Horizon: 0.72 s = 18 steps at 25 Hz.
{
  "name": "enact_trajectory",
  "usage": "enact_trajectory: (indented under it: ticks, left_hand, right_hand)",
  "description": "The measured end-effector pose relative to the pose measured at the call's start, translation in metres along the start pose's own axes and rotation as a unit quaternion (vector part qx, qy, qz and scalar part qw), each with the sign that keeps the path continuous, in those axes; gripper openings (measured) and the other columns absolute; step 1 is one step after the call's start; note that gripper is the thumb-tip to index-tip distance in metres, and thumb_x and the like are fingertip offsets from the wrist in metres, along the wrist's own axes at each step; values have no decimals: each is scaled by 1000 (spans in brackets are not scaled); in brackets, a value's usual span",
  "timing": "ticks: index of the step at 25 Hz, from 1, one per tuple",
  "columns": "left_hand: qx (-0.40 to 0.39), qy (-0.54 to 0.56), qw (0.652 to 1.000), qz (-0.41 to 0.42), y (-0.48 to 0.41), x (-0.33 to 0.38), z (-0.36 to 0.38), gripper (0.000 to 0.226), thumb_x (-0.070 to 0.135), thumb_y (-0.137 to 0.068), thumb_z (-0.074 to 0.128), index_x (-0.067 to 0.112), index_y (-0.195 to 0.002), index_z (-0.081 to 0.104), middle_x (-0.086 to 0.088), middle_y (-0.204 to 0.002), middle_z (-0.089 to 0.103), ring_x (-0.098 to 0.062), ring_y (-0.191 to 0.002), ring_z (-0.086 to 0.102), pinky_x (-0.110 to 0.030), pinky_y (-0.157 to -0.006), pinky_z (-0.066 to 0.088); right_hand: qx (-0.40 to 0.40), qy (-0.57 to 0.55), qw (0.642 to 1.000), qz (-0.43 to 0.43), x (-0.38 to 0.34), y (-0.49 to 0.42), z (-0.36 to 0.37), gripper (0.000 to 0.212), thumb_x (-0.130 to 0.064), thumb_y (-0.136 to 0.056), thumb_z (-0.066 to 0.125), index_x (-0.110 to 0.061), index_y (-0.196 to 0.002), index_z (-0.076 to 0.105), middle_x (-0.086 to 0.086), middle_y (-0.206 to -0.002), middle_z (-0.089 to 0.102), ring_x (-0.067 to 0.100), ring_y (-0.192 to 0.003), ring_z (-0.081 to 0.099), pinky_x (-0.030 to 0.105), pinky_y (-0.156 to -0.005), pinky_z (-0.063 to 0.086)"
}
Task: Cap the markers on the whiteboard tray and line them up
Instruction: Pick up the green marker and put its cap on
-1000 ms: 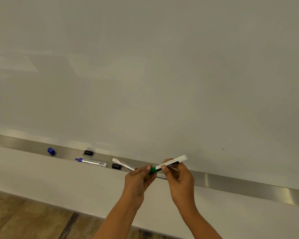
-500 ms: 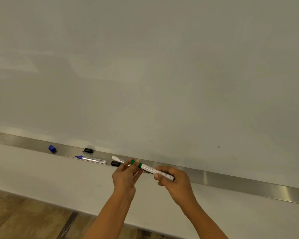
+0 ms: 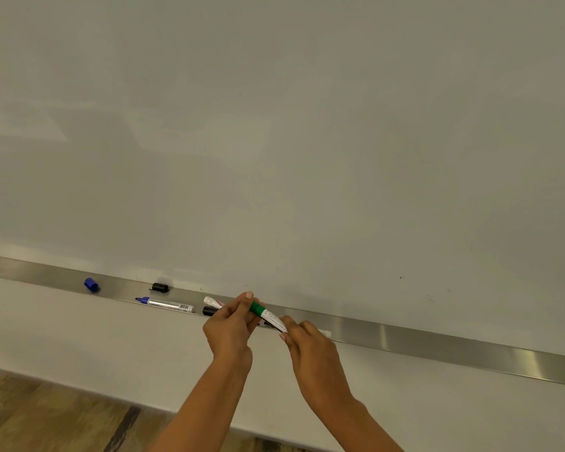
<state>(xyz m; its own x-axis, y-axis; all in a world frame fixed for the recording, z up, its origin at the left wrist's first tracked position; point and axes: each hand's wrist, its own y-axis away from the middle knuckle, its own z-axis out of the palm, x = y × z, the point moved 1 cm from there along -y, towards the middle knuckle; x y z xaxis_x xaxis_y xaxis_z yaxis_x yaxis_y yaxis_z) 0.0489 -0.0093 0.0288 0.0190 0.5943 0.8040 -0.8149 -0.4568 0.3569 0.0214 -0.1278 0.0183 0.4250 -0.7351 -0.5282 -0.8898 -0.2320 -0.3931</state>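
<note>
step: green marker point(image 3: 268, 315) is being capped, or has just been capped; seam hidden by fingers, cannot be told for sure
left hand point(image 3: 229, 331): closed on the green cap end, thumb and fingertips pinched around it
right hand point(image 3: 310, 347): closed on the white barrel, near its tail
hands: close together, joined by the one marker, held just above the tray point(image 3: 437, 344)
green marker: off the tray, tilted, cap end up-left, tail down-right
blue marker point(image 3: 165, 304): lying in the tray, uncapped, tip to the left
blue cap point(image 3: 91, 284): loose in the tray, well left of its marker
black cap point(image 3: 160, 287): loose, at the back of the tray
third marker point(image 3: 213, 302): white barrel partly hidden behind the left hand; cap state cannot be told
second black piece point(image 3: 208, 310): just beside the third marker, probably a cap
progress: early, judged one marker nearly done, others untouched
next: cap to be pressed fully home, then the green marker laid flat along the tray; blue cap to be fetched after
risk: cap left half seated
</note>
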Motion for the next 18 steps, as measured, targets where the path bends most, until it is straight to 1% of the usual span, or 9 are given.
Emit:
enact_trajectory:
  ticks: [1,2,4,5,7,9,11,14,18]
  left_hand:
    - [-7,-5,1000,2,0,1,1,5,5,-81,63,8,-78,64,-9,-76,65,-11,-58,67,-20,-56,58]
    - [-14,-10,1000,4,0,1,2,5,5,-82,63,8,-78,64,-10,-76,65,-13,-60,67,-19,-55,58]
    - [-25,-15,1000,9,1,2,4,4,5,-82,62,8,-79,64,-11,-77,65,-20,-69,65,-18,-53,57]
    - [-29,-15,999,11,1,3,5,4,5,-82,62,7,-80,64,-11,-77,65,-22,-71,64,-19,-54,57]
    - [-41,-14,999,15,1,4,7,3,4,-82,62,6,-82,64,-12,-78,65,-23,-72,64,-21,-56,57]
    - [-53,-19,998,22,-1,5,8,5,4,-81,62,4,-86,64,-13,-80,65,-22,-70,66,-21,-58,58]
    - [-64,-28,997,31,-3,5,8,11,4,-81,63,1,-92,64,-13,-80,66,-15,-61,69,-20,-57,59]
    - [-62,-32,997,34,-4,2,5,13,4,-81,62,0,-93,64,-13,-77,66,-12,-55,69,-20,-54,59]
    - [-42,-45,998,19,-7,-6,-1,4,3,-81,62,6,-84,64,-13,-78,65,-21,-70,65,-19,-55,58]
  right_hand:
    - [6,-6,1000,7,1,1,0,66,-52,-87,8,-17,-131,43,10,-102,63,10,-73,45,2,-52,20]
    - [4,-11,1000,14,2,1,0,62,-51,-89,11,-17,-131,43,10,-101,63,9,-71,45,2,-51,20]
    - [-16,-22,999,41,1,1,-3,40,-35,-96,29,-20,-132,41,7,-100,61,3,-66,41,3,-49,23]
    - [-21,-33,998,50,2,0,-3,36,-29,-97,34,-21,-131,41,4,-95,59,0,-62,39,4,-49,24]
    - [-15,-56,997,57,2,0,-5,34,-26,-96,38,-21,-129,44,-5,-81,50,-4,-58,35,5,-49,27]
    - [-19,-89,993,73,1,-2,-5,31,-25,-96,39,-22,-126,48,-12,-68,44,0,-55,39,6,-48,30]
    - [-29,-117,989,86,1,-4,-6,27,-24,-96,41,-24,-120,53,-13,-59,42,5,-52,40,10,-48,31]
    - [-46,-151,981,112,6,-7,-7,24,-23,-95,42,-22,-113,58,-10,-58,45,7,-51,40,15,-50,32]
    - [-86,-143,980,104,20,-13,-8,22,-25,-95,44,-23,-108,62,-10,-59,48,6,-57,45,17,-52,33]
